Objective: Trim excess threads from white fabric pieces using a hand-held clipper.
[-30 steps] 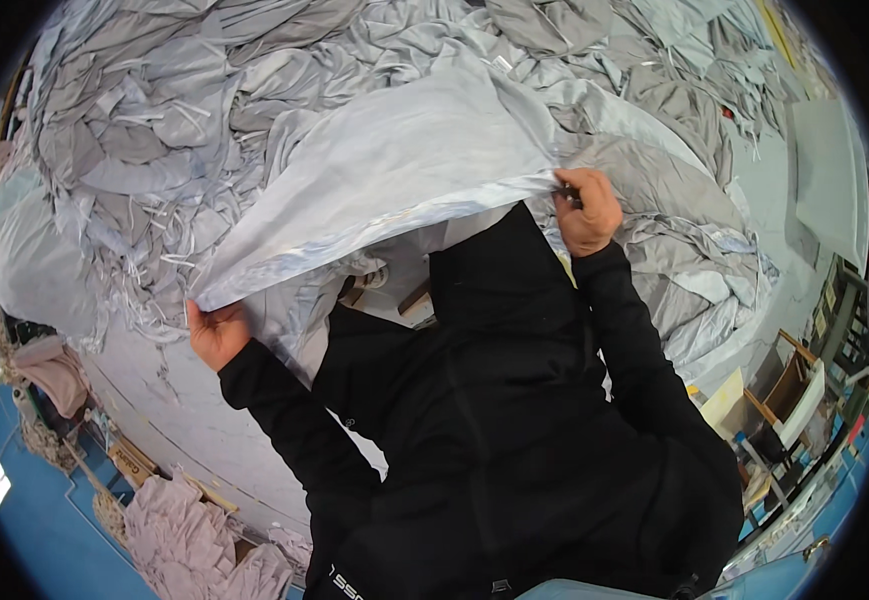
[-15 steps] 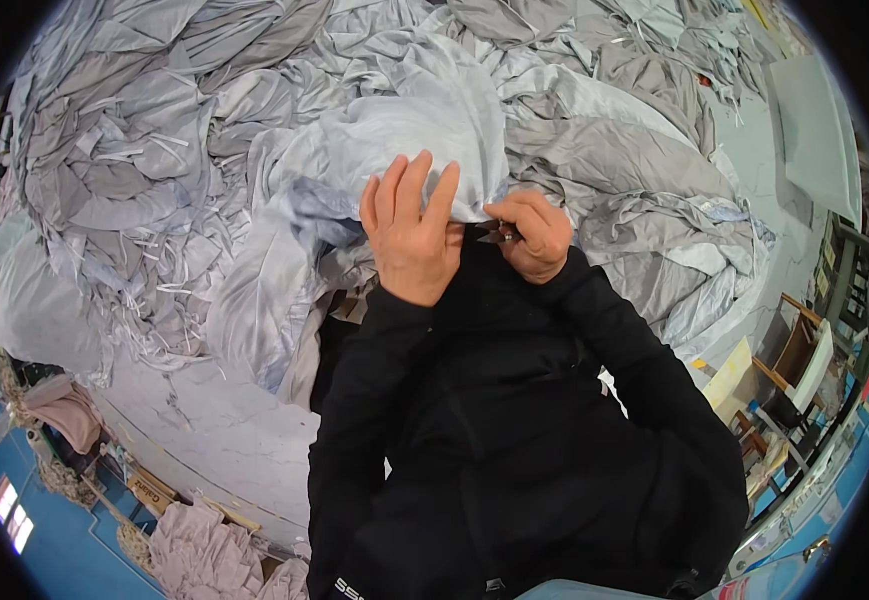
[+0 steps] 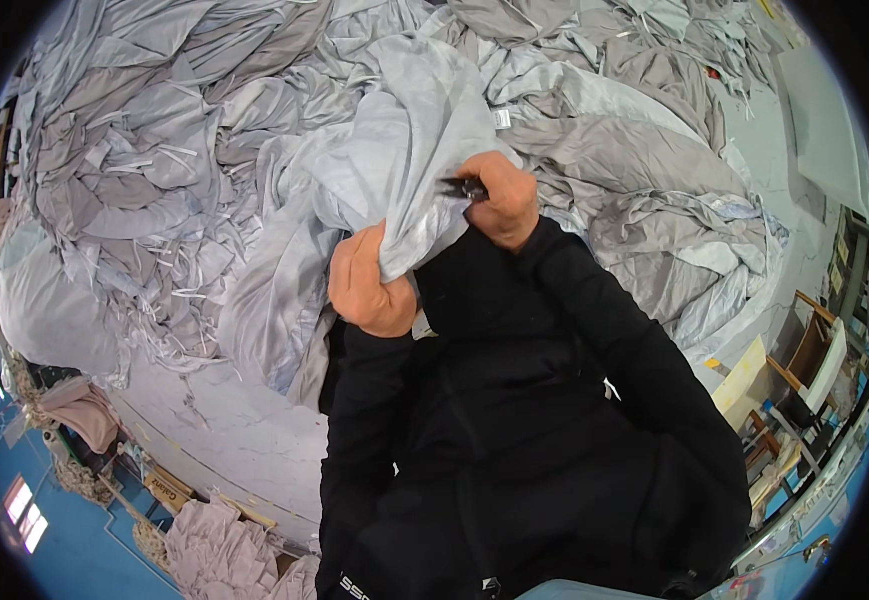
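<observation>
A light grey cloth (image 3: pixel 409 130) rises from the heap and hangs in folds between my two hands. My left hand (image 3: pixel 369 285) is closed on its near edge, thumb and fingers pinching a gathered fold. In my right hand (image 3: pixel 504 200) is a small dark pair of thread snips (image 3: pixel 464 188), pointing left across the cloth. The snips' tips lie over the folds; whether they touch the fabric is unclear. Most of the handle is covered by my fingers. A small white label (image 3: pixel 501 119) shows at the cloth's right side.
Heaped grey fabric (image 3: pixel 144 140) with thin white ties covers most of the marbled table (image 3: pixel 244 420). Pink cloth (image 3: pixel 219 550) and a cardboard box (image 3: pixel 169 490) lie beyond the table's lower left edge. A wooden-framed chair (image 3: pixel 804 360) stands at the right.
My left hand has gone from lying spread on the cloth to pinching its edge, lower and left. My right hand has moved up and left with the snips. The cloth is now bunched.
</observation>
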### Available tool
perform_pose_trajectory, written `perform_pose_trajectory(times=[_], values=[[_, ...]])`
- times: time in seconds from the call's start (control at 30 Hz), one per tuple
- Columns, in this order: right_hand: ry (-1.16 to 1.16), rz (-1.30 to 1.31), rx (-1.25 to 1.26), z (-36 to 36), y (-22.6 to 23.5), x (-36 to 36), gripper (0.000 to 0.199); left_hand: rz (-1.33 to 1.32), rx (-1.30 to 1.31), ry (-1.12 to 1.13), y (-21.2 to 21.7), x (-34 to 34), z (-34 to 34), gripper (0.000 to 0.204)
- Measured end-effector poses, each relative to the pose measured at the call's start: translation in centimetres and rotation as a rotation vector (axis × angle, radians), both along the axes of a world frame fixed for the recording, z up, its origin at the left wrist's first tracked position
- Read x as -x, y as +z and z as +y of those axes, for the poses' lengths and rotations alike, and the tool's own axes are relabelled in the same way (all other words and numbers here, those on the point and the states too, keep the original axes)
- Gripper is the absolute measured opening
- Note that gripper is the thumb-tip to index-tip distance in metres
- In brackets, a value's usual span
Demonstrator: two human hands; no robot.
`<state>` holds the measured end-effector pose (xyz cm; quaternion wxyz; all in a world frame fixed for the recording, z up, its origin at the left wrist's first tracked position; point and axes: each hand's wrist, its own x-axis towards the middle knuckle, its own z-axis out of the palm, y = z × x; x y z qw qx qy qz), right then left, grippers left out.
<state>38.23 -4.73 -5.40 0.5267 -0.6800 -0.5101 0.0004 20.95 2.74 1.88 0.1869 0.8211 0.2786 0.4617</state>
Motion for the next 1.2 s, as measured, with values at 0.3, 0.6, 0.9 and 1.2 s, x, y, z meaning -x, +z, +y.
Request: perform_pose_trajectory(times=[0.3, 0.6, 0.9, 1.2], values=[[-0.166, 0.021, -0.086, 0.8, 1.0, -2.7, 0.033, 0.032, 0.054, 0.28, 1.8, 5.0, 3.0, 0.032], [-0.104, -0.057, 0.003, -2.4, -1.0, -3.0, 0.032, 0.259, 0.268, 0.291, -3.1, 9.3, 4.3, 0.034], [-0.072, -0.005, 0.1, -2.6, -1.2, -2.6, 0.034, 0.513, 0.299, 0.325, -4.2, 9.1, 4.1, 0.031], [0.088, 0.073, 0.101, -1.4, 2.7, -0.2, 0.045, 0.524, 0.427, 0.302, -3.7, 8.7, 3.7, 0.026]])
